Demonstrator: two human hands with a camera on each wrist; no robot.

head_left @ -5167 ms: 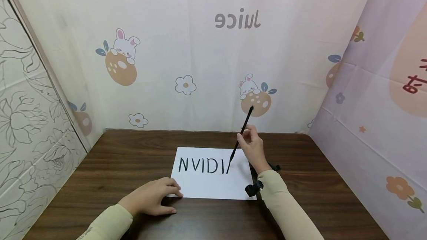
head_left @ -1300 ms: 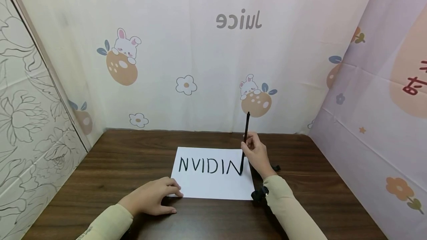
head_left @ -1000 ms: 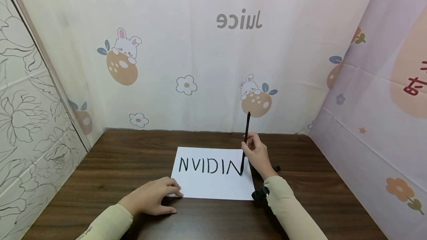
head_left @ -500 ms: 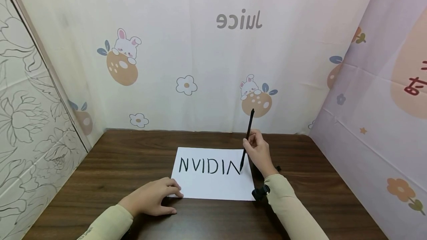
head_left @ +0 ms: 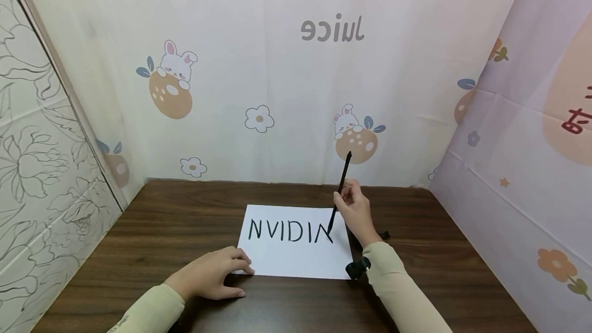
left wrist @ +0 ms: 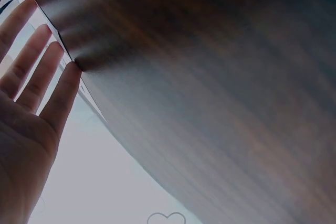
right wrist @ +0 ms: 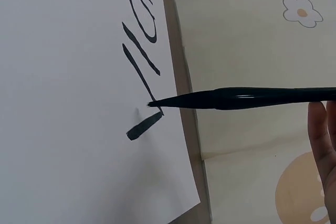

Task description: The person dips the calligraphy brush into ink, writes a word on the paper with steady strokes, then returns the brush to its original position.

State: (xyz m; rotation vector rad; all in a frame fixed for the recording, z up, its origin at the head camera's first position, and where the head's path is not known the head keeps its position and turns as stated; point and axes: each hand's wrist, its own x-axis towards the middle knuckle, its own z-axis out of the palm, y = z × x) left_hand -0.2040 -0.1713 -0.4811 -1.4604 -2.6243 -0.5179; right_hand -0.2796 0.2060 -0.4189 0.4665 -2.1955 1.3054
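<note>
A white sheet of paper point(head_left: 291, 261) lies on the table, with dark letters reading NVIDI and then two strokes meeting like an upside-down V. Thumb and fingers of my right hand point(head_left: 357, 212) pinch a black calligraphy brush point(head_left: 342, 179) at mid-handle, tilted over the last strokes. In the right wrist view the brush point(right wrist: 241, 98) has its bristle tip beside those strokes, seemingly just above the paper, with a faint shadow nearby. My left hand point(head_left: 210, 274) rests at the sheet's lower left corner; the left wrist view shows its fingers point(left wrist: 65, 95) extended, tips down at the edge.
The dark wooden table point(head_left: 185, 204) ends at a printed curtain point(head_left: 222, 66) behind. A second curtain point(head_left: 509, 143) hangs at the right, and a flower-patterned panel point(head_left: 41, 168) stands at the left. A small black object point(head_left: 385, 235) shows beyond my right wrist.
A second slanting stroke now runs down from the top of the last one. From its lower end, the brush tip has lifted and shifted up and left. My left hand stays put.
</note>
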